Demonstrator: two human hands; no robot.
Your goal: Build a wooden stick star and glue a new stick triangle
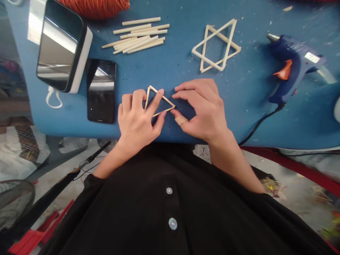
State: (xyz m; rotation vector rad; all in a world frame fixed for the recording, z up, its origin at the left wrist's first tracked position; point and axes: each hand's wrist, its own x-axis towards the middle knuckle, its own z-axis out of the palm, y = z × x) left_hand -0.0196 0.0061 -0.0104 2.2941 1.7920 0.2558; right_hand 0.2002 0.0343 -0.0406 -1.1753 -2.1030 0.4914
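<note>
A small triangle of pale wooden sticks [166,100] lies on the blue table in front of me. My left hand [140,117] holds it, with the index finger across the upper stick and the thumb at the lower one. At the triangle's right corner is my right hand [203,108], its thumb beside the tip and its fingers apart; it has a tan bandage on the thumb. Farther up, a six-pointed star of sticks [226,53] lies flat. Several loose sticks [140,39] form a pile at the upper left of the triangle.
A blue glue gun [289,63] lies on the right, its cable [259,124] running to the table's front edge. A black phone [101,91] and a white device with a dark screen [62,46] are on the left. Orange strands [97,7] sit at the back of the blue table [148,71].
</note>
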